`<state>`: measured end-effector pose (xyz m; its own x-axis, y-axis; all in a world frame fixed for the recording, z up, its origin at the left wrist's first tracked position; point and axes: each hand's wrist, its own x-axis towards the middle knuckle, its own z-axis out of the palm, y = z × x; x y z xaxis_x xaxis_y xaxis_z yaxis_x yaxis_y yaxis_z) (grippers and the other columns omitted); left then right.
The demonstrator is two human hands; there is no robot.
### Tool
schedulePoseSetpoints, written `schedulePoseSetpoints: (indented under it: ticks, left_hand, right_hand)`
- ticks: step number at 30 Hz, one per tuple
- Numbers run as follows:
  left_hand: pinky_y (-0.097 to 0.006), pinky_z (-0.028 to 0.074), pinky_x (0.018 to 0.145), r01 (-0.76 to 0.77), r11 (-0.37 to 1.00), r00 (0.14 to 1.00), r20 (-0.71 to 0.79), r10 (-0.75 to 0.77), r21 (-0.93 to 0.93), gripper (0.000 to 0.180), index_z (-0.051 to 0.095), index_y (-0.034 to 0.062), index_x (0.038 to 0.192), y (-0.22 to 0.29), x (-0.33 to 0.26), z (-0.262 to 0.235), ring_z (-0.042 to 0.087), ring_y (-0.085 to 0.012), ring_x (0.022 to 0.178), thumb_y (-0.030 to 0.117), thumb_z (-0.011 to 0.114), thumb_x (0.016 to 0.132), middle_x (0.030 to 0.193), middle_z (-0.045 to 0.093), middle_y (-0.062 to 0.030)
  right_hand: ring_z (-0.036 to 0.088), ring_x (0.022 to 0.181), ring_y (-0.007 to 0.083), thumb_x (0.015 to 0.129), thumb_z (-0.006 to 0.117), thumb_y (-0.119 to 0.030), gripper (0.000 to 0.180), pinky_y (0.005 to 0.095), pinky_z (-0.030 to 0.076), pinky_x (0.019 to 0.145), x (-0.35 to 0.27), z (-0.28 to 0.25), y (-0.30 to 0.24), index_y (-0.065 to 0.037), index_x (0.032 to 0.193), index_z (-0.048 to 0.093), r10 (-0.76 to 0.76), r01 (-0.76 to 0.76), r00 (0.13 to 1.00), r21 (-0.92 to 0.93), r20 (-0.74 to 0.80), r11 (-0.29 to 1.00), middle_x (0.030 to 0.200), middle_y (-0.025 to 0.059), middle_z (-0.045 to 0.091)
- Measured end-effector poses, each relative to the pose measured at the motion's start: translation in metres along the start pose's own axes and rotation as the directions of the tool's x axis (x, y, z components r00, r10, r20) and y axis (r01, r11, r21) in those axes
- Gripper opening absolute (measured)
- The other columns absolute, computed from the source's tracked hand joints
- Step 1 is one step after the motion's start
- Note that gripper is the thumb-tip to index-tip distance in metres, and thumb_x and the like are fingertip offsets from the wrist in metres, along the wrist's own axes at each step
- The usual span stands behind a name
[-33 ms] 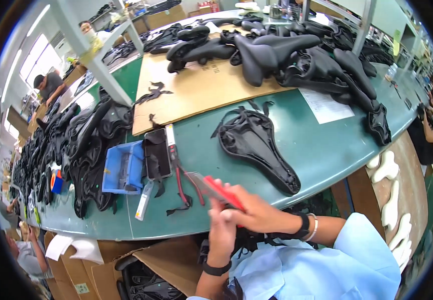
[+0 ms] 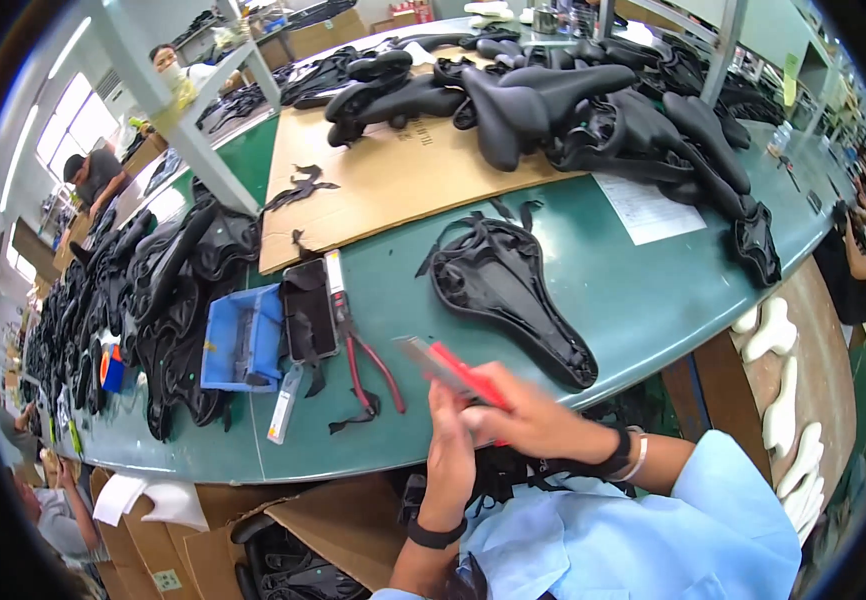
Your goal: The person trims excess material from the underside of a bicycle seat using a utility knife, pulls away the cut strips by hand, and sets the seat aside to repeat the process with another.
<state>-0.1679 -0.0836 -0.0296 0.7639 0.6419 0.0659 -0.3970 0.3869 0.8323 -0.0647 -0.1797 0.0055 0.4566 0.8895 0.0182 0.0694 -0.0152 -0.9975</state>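
My right hand (image 2: 533, 415) is closed around a red-handled tool (image 2: 468, 375) with a flat grey metal end pointing up and to the left. Close against it, my left hand (image 2: 448, 450) has its fingers drawn together below the metal end; what they hold, if anything, is hidden. Both hands are over the table's near edge and slightly blurred. Just beyond them a black bicycle saddle (image 2: 513, 290) lies underside up, straps at its wide end. Left of the hands are red-handled pliers (image 2: 355, 365), a black strap piece (image 2: 355, 415) and a clear-and-white utility knife (image 2: 285, 405).
A blue bin (image 2: 243, 340) and a black tray (image 2: 310, 310) stand on the green table (image 2: 393, 270). Black saddles (image 2: 513, 110) pile on cardboard (image 2: 353, 210); more saddle covers (image 2: 143, 290) heap left. A metal post (image 2: 168, 110) rises at left. Other people work farther away.
My hands and the red-handled tool have shifted slightly to the right. The view has moved a little, so the table's things sit slightly farther left.
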Motion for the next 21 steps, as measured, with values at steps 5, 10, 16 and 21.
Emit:
schedulePoseSetpoints:
  ticks: [5,10,16,21]
  left_hand:
    - [-0.041,0.035,0.108,-0.325,0.478,0.937,0.209,0.281,0.816,0.028,0.067,0.0029,0.114,0.007,0.090,0.001,0.047,-0.0318,0.128,0.020,0.051,0.099,0.130,0.053,-0.0190]
    - [-0.040,0.035,0.108,-0.313,0.365,0.933,0.212,0.290,0.877,0.027,0.064,0.0046,0.118,-0.042,0.155,-0.011,0.045,-0.0331,0.130,0.020,0.053,0.098,0.130,0.053,-0.0190]
    - [-0.039,0.040,0.099,-0.033,0.336,0.999,0.029,0.019,0.941,0.027,0.063,0.0071,0.112,-0.012,0.084,-0.003,0.051,-0.0323,0.112,0.017,0.066,0.087,0.118,0.055,-0.0175]
    - [-0.037,0.043,0.088,-0.284,-0.115,0.925,0.303,0.230,0.952,0.020,0.067,0.0078,0.096,0.022,0.040,0.020,0.055,-0.0275,0.101,0.014,0.074,0.079,0.102,0.059,-0.0108]
  right_hand:
    - [0.059,0.079,0.0115,0.087,0.069,-0.015,0.038,0.0271,0.048,0.073,-0.050,-0.085,0.018,-0.003,0.117,0.049,-0.009,-0.169,0.841,-0.279,-0.541,0.945,0.092,0.0072,0.062]
    - [0.053,0.078,0.0139,0.087,0.072,-0.027,0.043,0.0292,0.045,0.073,-0.059,-0.088,0.045,-0.001,0.114,0.050,0.176,-0.272,0.830,-0.108,-0.529,0.956,0.088,0.0065,0.058]
    - [0.059,0.087,0.0124,0.085,0.073,-0.021,0.042,0.0278,0.046,0.081,-0.090,-0.109,0.040,-0.002,0.116,0.052,0.237,-0.308,0.855,-0.083,-0.462,0.948,0.097,0.0073,0.065]
    - [0.061,0.091,0.0108,0.083,0.074,-0.014,0.038,0.0265,0.047,0.084,-0.106,-0.121,0.040,-0.003,0.113,0.054,0.243,-0.291,0.895,-0.077,-0.374,0.954,0.100,0.0053,0.068]
